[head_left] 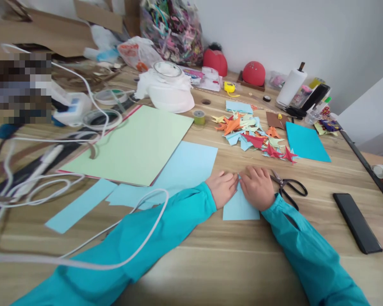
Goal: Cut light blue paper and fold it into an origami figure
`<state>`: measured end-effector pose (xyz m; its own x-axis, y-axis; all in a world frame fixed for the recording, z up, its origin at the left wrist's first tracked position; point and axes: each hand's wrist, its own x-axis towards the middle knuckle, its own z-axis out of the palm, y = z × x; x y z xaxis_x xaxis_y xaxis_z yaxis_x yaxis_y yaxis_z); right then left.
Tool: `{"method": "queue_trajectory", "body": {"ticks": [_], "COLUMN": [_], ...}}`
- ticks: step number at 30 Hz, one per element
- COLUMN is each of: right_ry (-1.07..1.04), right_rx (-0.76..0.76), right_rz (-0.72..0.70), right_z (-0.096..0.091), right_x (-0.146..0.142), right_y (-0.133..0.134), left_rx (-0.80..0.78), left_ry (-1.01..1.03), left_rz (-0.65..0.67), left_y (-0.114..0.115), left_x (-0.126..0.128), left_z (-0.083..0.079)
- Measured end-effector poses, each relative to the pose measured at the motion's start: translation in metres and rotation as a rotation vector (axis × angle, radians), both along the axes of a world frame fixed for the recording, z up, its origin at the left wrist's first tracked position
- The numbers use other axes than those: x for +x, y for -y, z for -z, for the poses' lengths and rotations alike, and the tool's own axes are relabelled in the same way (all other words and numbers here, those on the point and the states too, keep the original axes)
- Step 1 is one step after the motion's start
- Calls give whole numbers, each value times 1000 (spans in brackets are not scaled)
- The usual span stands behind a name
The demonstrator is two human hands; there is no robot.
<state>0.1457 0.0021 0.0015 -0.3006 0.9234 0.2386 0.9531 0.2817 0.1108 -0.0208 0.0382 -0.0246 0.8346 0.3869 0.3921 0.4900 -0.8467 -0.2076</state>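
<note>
A light blue sheet of paper [241, 208] lies on the wooden table in front of me, its upper part covered by my fingers. My left hand [222, 189] grips the upper left of the sheet with curled fingers. On the upper right, my right hand [258, 187] presses down with its fingers bent together. The fingertips of both hands meet near the sheet's top, where a small pointed fold shows between them. Just right of my right hand lies a pair of black-handled scissors [285, 185]. Behind the hands is a pile of folded paper pieces [257, 138] in red, orange, yellow and blue.
To the left lie a large pale green sheet [140, 142], a bigger blue sheet [194, 163] and a blue strip [81, 206]. A white cable [153, 225] loops over my left sleeve. A phone [357, 223] rests at right, near a turquoise paper stack [308, 142].
</note>
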Motion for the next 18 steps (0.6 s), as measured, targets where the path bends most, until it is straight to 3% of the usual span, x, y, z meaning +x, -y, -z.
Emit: {"method": "queue_trajectory", "body": {"ticks": [10, 18], "right_ry": [-47, -123], "right_rx": [53, 75], "right_rz": [-16, -140], "right_z": [9, 13], "right_x": [3, 6], "right_y": [0, -3], "left_rx": [-92, -138], "left_ry": [74, 62], "left_rz": [-18, -36], "left_y": [0, -3], "left_x": [-6, -5], "left_z": [0, 6]}}
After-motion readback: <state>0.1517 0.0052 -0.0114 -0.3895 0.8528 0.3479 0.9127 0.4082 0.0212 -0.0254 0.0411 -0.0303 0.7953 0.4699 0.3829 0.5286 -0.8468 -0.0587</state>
